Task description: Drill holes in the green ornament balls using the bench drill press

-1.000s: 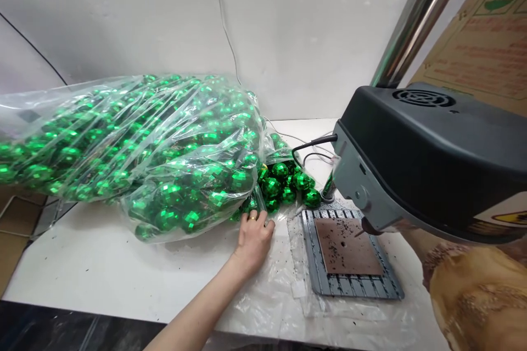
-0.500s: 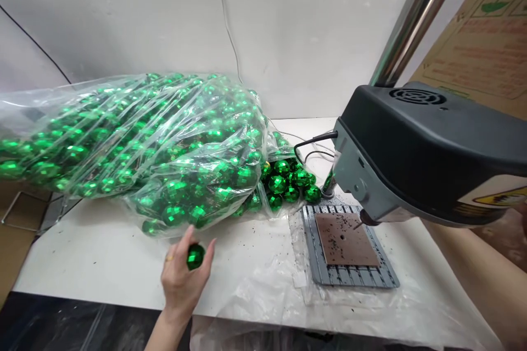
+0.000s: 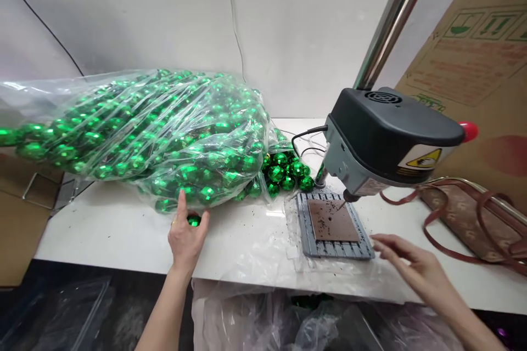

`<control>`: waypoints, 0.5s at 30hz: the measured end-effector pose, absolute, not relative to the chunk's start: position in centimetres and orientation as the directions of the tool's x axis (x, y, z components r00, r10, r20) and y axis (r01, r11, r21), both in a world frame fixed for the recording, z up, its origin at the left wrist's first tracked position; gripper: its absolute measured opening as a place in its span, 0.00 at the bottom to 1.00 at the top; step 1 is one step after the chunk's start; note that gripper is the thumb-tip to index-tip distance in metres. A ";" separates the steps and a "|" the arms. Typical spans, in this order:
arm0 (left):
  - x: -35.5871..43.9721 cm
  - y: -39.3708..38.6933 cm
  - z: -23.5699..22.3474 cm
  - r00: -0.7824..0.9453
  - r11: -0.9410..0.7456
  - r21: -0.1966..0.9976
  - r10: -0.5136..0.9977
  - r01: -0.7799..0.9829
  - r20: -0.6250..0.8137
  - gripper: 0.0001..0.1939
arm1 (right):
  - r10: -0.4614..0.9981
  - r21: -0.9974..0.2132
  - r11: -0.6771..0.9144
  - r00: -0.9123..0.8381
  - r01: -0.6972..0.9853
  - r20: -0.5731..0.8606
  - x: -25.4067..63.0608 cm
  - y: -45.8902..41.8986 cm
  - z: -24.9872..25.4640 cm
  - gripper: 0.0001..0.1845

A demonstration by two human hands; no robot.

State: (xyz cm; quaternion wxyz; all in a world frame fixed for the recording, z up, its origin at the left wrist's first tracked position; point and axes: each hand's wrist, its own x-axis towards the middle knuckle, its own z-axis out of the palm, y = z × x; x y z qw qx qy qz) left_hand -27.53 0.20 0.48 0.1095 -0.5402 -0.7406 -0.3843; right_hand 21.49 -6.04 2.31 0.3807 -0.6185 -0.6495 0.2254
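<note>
My left hand is over the white table, its fingers curled round a small green faceted ball, index finger pointing up at the big clear bag of green balls. Several loose green balls lie at the bag's mouth. My right hand hovers open, fingers spread, just right of the grey slotted base plate with its brown pad, under the black drill-press head.
A chrome column rises behind the machine. A brown patterned handbag lies at the right and a cardboard box stands behind it. Clear plastic sheet drapes over the table's front edge. Cables run along the white wall.
My left hand took a green ball from the pile and drew back left toward the table's front. My right hand has come into view beside the base plate. The view has pulled back.
</note>
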 end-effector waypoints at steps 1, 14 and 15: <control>-27.1 0.2 0.4 -0.375 0.092 0.452 0.716 0.887 0.589 0.42 | 0.978 -0.769 0.178 -0.021 0.614 0.210 19.6 -7.0 2.5 0.17; -28.1 3.2 0.3 -0.398 0.080 0.497 0.713 0.864 0.577 0.34 | 0.942 -0.423 0.335 -0.287 0.842 0.175 -1.6 2.7 0.9 0.25; -28.5 3.8 0.4 -0.396 0.060 0.505 0.703 0.861 0.591 0.32 | 0.950 -0.394 0.312 -0.273 0.864 0.154 -2.5 3.8 0.3 0.25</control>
